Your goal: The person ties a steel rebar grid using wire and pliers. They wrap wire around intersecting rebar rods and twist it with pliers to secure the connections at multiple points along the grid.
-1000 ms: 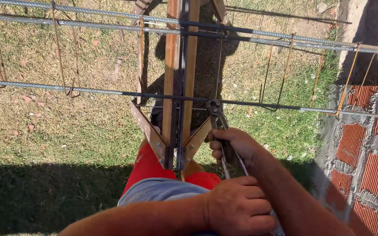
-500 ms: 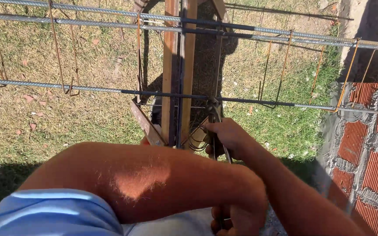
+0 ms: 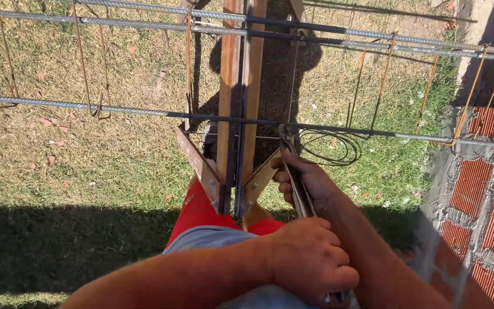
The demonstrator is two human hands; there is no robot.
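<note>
A rebar cage rests across a wooden trestle (image 3: 241,103). Its near horizontal bar (image 3: 115,110) runs the width of the view, and rusty stirrups (image 3: 90,68) hang from it. Long-handled pincers (image 3: 295,177) have their jaws at the near bar where a stirrup crosses it, just right of the trestle. My right hand (image 3: 307,180) grips the pincers partway along the handles. My left hand (image 3: 313,260) is closed around the handle ends, close to my body. A coil of thin black tie wire (image 3: 330,146) hangs just behind the bar.
Two more long bars (image 3: 373,43) run across the top of the cage. A red brick wall (image 3: 487,189) with grey mortar stands at the right. Dry grass lies below, with shadow near me. My red-trousered leg (image 3: 198,212) is beside the trestle's foot.
Half a second ago my left forearm was raised across the lower view. It has dropped back, and the left hand is again on the handle ends. The right hand has stayed at the pincers.
</note>
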